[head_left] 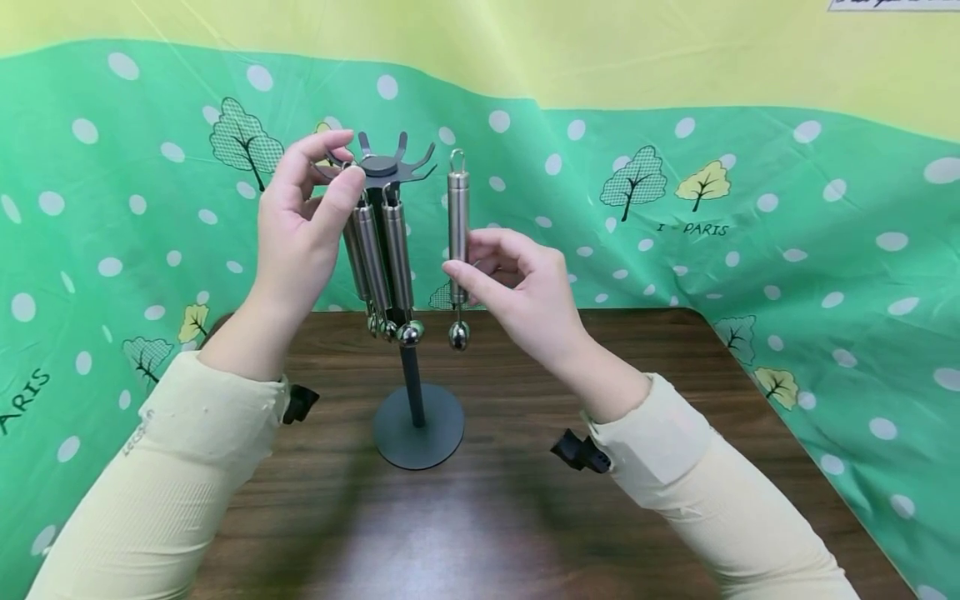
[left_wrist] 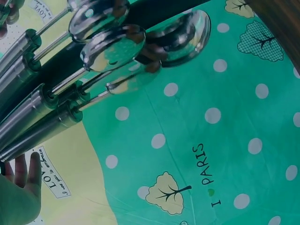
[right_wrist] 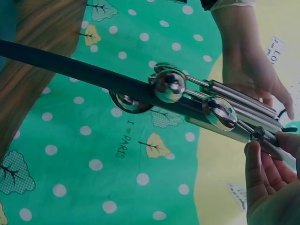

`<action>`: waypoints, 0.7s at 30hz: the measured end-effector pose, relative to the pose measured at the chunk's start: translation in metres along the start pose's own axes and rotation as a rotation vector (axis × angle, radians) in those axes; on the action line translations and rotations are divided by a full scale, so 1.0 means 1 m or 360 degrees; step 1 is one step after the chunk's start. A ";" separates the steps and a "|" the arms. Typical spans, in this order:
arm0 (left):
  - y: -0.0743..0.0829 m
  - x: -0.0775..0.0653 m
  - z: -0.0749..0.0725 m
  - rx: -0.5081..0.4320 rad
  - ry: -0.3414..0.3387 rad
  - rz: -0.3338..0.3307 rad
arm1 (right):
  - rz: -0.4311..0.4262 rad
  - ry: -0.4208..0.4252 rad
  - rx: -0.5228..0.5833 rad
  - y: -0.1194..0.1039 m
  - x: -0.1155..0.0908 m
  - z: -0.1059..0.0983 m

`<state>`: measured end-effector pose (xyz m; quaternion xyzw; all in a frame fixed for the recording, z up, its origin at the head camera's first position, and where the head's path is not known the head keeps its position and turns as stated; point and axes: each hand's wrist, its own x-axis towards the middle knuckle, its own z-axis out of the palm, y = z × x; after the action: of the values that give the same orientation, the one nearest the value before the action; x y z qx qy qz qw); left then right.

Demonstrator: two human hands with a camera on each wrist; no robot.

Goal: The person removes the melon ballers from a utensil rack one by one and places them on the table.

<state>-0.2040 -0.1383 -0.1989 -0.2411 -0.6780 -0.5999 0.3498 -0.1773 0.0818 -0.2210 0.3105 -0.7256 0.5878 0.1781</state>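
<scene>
A dark metal rack (head_left: 381,169) with curved hooks around its top stands on a round base. Several spoons (head_left: 395,250) with steel handles hang from it, their shiny bowls downward. My left hand (head_left: 303,208) is at the rack's top left, thumb and fingers around a hook there; the fingertips are partly hidden. To the right of the rack, my right hand (head_left: 528,292) pinches a separate spoon (head_left: 458,208) by the lower handle, upright, its ring up and its small bowl down. In the right wrist view, the thumb and fingers (right_wrist: 253,164) grip this handle near its neck.
The rack's round base (head_left: 418,442) rests on a dark wooden table (head_left: 510,517). Behind and beside the table hangs a green and yellow cloth (head_left: 525,183) with dots and trees. Free hooks (head_left: 420,162) point to the right and back of the rack.
</scene>
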 end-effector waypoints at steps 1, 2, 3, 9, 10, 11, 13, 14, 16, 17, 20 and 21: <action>0.001 0.000 0.000 0.0010 0.0005 -0.0005 | 0.0009 0.0009 0.0017 -0.001 0.000 -0.001; 0.001 -0.001 0.000 0.0017 0.0011 -0.0010 | 0.0019 0.0019 0.0023 -0.002 -0.001 -0.003; 0.002 -0.001 0.000 0.0025 0.0016 -0.0008 | 0.0032 0.0029 0.0026 -0.003 -0.002 -0.005; 0.003 -0.001 0.002 0.0030 0.0059 -0.0018 | 0.0176 0.0053 -0.0004 -0.004 -0.006 -0.015; 0.003 -0.001 0.002 0.0032 0.0068 -0.0020 | 0.0207 0.0052 -0.0012 -0.003 -0.007 -0.016; 0.003 -0.001 0.003 0.0033 0.0075 -0.0019 | 0.0233 0.0048 -0.0016 -0.002 -0.008 -0.018; 0.003 -0.001 0.003 0.0045 0.0092 -0.0019 | 0.0284 0.0044 -0.0032 0.000 -0.010 -0.020; 0.003 -0.001 0.003 0.0054 0.0101 -0.0017 | 0.0312 0.0043 -0.0033 0.002 -0.011 -0.021; 0.004 -0.001 0.003 0.0078 0.0121 -0.0018 | 0.0363 0.0037 -0.0039 0.005 -0.013 -0.023; 0.005 -0.001 0.004 0.0091 0.0130 -0.0021 | 0.0384 0.0036 -0.0046 0.006 -0.015 -0.023; 0.006 -0.001 0.004 0.0134 0.0156 -0.0021 | 0.0453 0.0034 -0.0062 0.012 -0.019 -0.025; 0.006 -0.001 0.005 0.0144 0.0164 -0.0021 | 0.0472 0.0033 -0.0069 0.014 -0.020 -0.026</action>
<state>-0.1994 -0.1325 -0.1961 -0.1894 -0.6871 -0.5825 0.3908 -0.1744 0.1131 -0.2375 0.1900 -0.7741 0.5950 0.1036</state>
